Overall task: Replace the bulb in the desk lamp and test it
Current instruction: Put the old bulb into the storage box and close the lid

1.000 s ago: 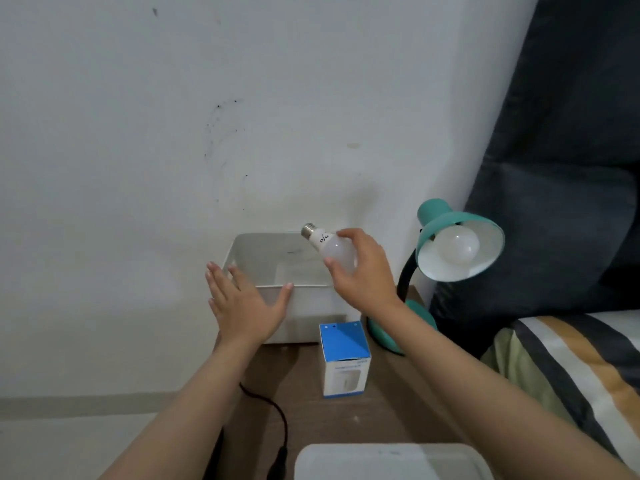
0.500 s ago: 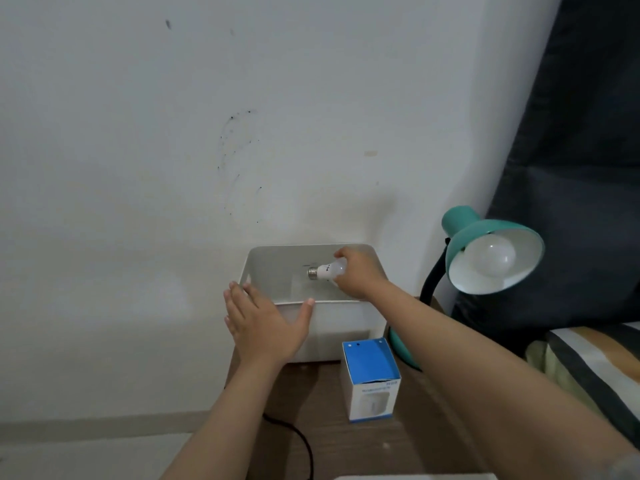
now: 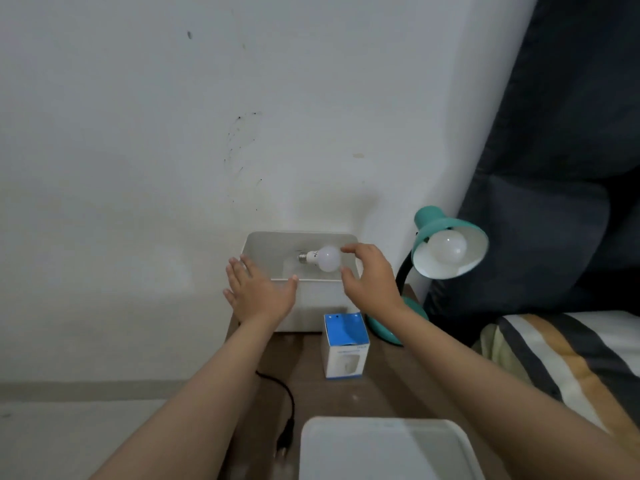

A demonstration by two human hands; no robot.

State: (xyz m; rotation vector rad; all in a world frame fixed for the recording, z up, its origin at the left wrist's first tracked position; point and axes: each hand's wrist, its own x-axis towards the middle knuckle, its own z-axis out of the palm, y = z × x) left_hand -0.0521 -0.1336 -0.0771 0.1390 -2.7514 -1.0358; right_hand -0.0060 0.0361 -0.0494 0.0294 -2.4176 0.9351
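Note:
A white bulb lies on its side inside the white bin against the wall, screw base pointing left. My right hand hovers just right of the bulb with fingers spread, holding nothing. My left hand rests flat on the bin's front left rim, fingers apart. The teal desk lamp stands to the right with another white bulb seated in its shade. A blue and white bulb box stands upright on the wooden table in front of the bin.
A black power cord with plug trails over the table's left edge. A white tray lies at the near edge. A striped blanket and dark cushion fill the right side. The wall is directly behind the bin.
My right hand carried the bulb down into the bin and let go of it; the bulb now lies there and the fingers have opened. My left hand stayed on the rim.

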